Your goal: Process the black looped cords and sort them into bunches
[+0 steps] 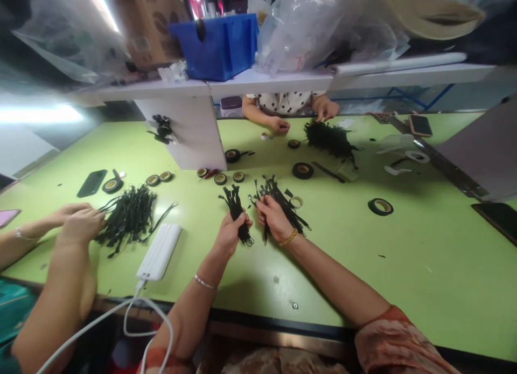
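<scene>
My left hand (pixel 232 231) is wrapped around an upright bunch of short black cables (pixel 234 201), whose small connector-like ends stick out above the fist while thin loops hang below. Just to the right, my right hand (pixel 272 215) has its fingers closed at the near side of a loose pile of the same black cables (pixel 288 207) on the green table (pixel 343 271). At its fingertips a black cable end shows, partly hidden by the fingers. A pale tape roll (pixel 296 202) lies against the pile's right side.
Several black tape rolls (pixel 302 170) lie around the table. A white power bank (pixel 159 251) with a white cord sits left. Co-workers' hands (pixel 83 220) handle a cable pile (pixel 131 215) at left, and another person works across. Overhead, a shelf (pixel 283 82) holds a blue bin (pixel 220 45).
</scene>
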`<state>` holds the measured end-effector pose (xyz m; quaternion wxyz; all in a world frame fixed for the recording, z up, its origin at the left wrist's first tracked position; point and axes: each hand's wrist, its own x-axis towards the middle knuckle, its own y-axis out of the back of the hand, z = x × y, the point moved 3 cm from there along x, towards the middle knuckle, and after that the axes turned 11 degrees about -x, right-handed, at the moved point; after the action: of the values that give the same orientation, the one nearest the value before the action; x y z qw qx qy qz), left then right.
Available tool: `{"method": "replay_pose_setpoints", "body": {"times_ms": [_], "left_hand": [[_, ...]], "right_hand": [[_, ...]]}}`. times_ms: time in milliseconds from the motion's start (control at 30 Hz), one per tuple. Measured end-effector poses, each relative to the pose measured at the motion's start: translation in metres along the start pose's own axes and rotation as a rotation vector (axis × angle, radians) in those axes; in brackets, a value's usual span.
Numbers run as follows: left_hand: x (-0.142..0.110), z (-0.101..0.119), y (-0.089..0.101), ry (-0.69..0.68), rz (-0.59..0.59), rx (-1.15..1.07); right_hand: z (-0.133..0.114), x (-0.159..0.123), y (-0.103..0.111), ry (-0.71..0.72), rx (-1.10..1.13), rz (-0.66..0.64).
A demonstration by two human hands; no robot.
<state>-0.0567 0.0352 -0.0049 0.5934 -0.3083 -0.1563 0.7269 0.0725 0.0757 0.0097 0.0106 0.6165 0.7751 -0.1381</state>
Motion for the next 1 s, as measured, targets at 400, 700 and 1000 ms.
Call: {"method": "replay_pose_setpoints", "body": {"times_ms": [400,700,1000], "left_hand": [[0.001,0.003,0.001,0.074,0.002,-0.057],[0.001,-0.009,-0.002,-0.004,0.014,0.128],[0.001,-0.005,-0.004,-0.061,0.03,0.131]], "right_hand": [[0.007,0.001,-0.003,-0.023,0.189,-0.013],[0.027,0.009,-0.004,-0.084,0.288,0.033],[0.032,0.009,-0.002,0.089,-0.149,0.028]]}}
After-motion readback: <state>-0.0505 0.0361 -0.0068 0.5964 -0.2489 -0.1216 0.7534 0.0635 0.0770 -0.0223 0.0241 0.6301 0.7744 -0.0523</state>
